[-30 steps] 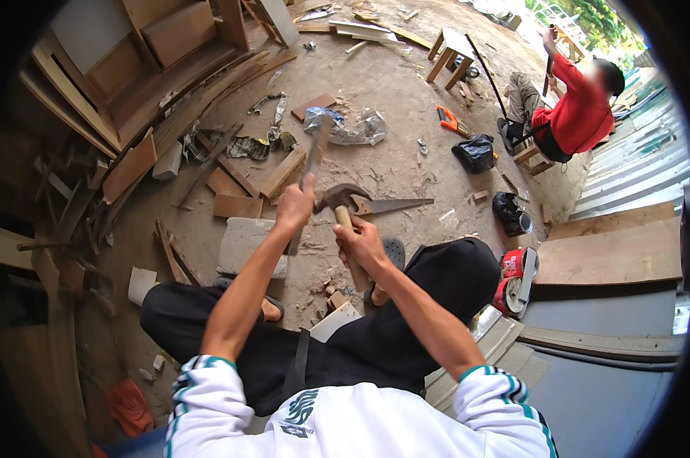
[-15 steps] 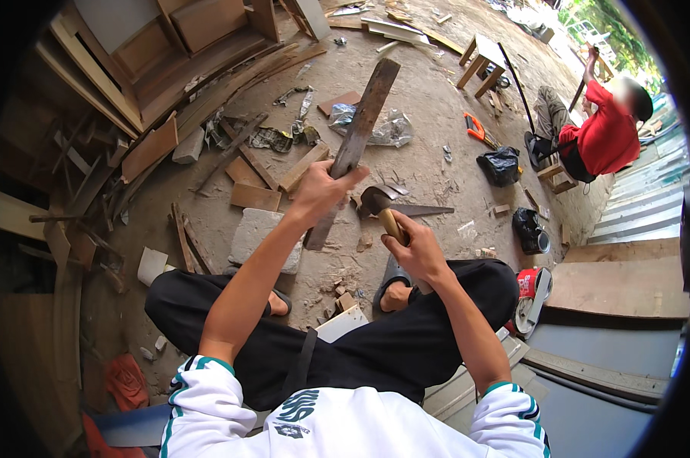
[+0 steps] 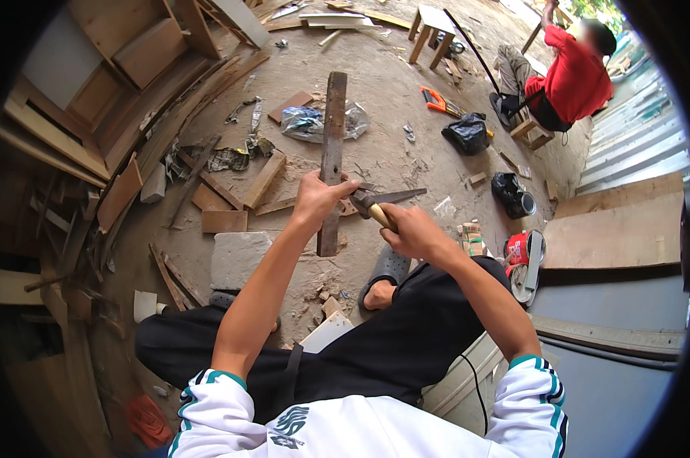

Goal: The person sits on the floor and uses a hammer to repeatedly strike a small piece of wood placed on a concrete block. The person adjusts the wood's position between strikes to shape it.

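My left hand (image 3: 320, 200) is closed around a narrow, weathered wooden plank (image 3: 333, 126), which stands out lengthwise in front of me above the ground. In my right hand (image 3: 415, 232) is a hammer (image 3: 380, 216), gripped by its pale wooden handle. Its dark metal head is at the plank's right side, close to my left thumb. Whether the head touches the wood I cannot tell. Beyond the hammer a saw blade (image 3: 406, 195) lies on the ground, partly hidden by the hammer and my hands.
A pale stone block (image 3: 238, 256) and wood offcuts (image 3: 265, 181) lie ahead on the left. Boards and a wooden cabinet (image 3: 150, 61) line the left side. Black plastic bags (image 3: 467, 133) and an orange-handled tool (image 3: 436, 101) are ahead right, where a person in red (image 3: 570, 76) sits.
The hammer has come left against or close beside the plank, its head now near my left thumb. The plank stands more upright in the picture. My view has turned slightly right.
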